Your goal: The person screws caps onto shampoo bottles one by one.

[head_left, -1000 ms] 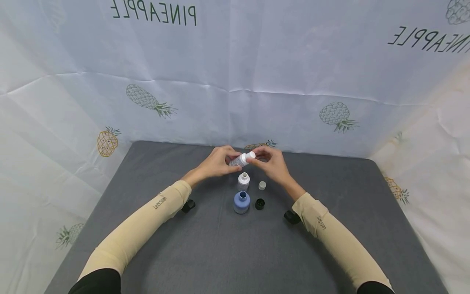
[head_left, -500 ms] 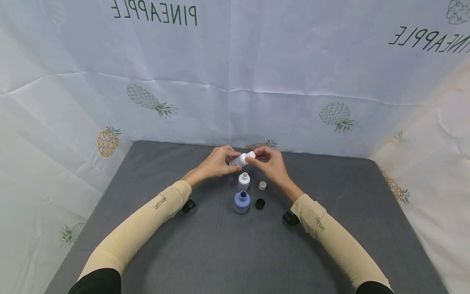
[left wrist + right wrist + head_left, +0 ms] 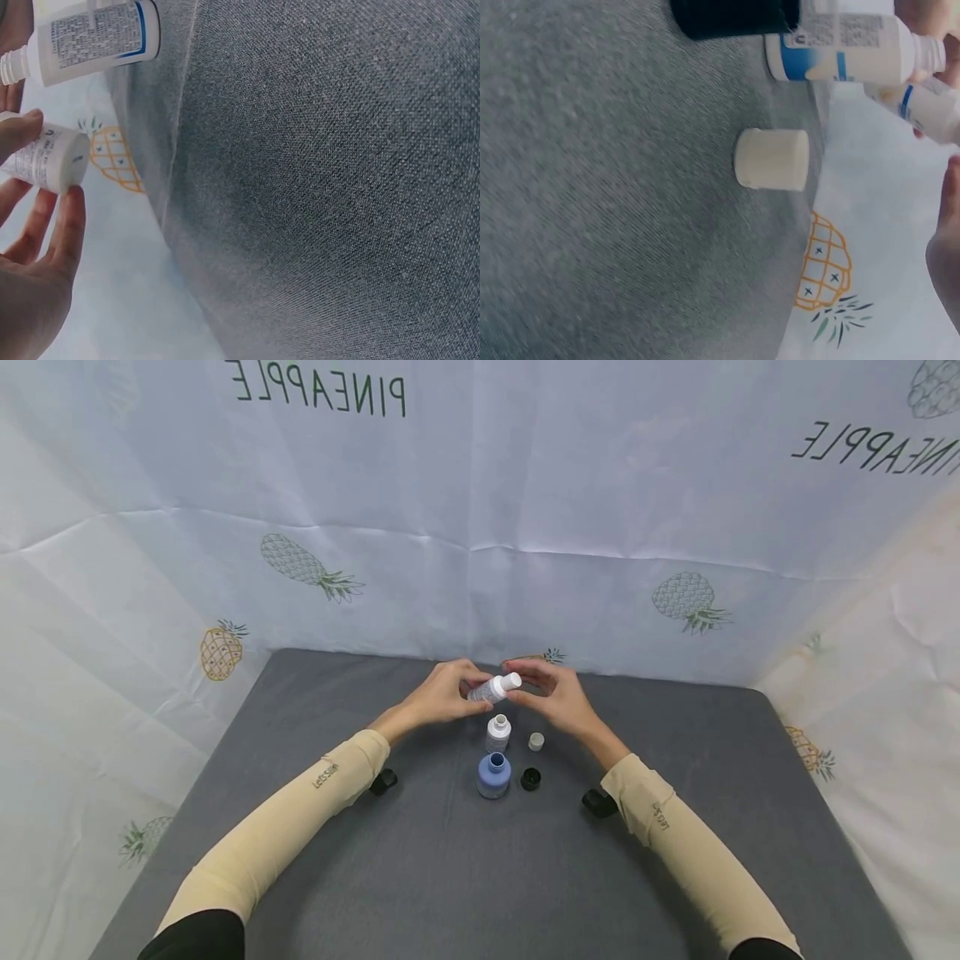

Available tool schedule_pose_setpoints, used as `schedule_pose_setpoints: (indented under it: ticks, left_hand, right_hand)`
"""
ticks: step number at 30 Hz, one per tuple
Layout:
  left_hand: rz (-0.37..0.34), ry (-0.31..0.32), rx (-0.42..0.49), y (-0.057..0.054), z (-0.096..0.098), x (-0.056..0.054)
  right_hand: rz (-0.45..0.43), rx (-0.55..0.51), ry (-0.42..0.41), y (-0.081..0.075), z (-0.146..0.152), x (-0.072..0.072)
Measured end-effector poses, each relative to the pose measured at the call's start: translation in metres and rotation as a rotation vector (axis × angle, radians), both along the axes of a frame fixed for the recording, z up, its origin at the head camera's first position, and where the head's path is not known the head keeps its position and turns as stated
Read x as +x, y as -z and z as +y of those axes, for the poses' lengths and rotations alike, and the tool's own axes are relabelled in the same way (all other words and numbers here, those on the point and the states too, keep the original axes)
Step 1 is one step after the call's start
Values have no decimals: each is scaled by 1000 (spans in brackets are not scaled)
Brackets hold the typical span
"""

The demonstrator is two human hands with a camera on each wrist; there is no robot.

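In the head view my left hand (image 3: 446, 692) grips a small white bottle (image 3: 486, 690) with a white cap (image 3: 512, 682), tilted with the cap up to the right. The left wrist view shows thumb and fingers around this bottle (image 3: 56, 159). My right hand (image 3: 558, 697) is beside the cap, fingers above and thumb below, spread apart around it. Below the hands stands an uncapped white bottle (image 3: 498, 735), its threaded neck (image 3: 13, 67) bare. In front of that is an uncapped blue bottle (image 3: 493, 778).
A white cap (image 3: 536, 742) and a black cap (image 3: 531, 778) lie right of the standing bottles. Dark wrist devices (image 3: 598, 803) sit at both wrists. The grey tabletop (image 3: 450, 877) ends at a pineapple-print curtain (image 3: 480, 602).
My right thumb and fingers have spread and moved off the cap, which now shows more fully. My left hand and its bottle have stayed nearly still.
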State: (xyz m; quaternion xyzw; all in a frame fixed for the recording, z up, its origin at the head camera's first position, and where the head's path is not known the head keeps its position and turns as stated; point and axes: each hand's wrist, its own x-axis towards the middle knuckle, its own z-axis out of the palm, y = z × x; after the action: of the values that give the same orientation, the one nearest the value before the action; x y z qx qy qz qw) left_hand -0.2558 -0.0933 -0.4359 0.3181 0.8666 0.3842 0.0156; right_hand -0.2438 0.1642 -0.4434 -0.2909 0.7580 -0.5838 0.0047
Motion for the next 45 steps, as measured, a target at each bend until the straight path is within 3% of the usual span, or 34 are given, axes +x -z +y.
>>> schedule_pose_setpoints:
  ticks: [6, 25, 45]
  left_hand:
    - [-7, 11, -1, 2, 0, 1]
    - [-2, 7, -1, 3, 5, 0]
    - [-15, -4, -2, 6, 8, -2]
  right_hand:
    - [-16, 57, -48, -4, 4, 0]
    - [26, 87, 185, -1, -1, 4]
    - [24, 43, 202, 4, 0, 3]
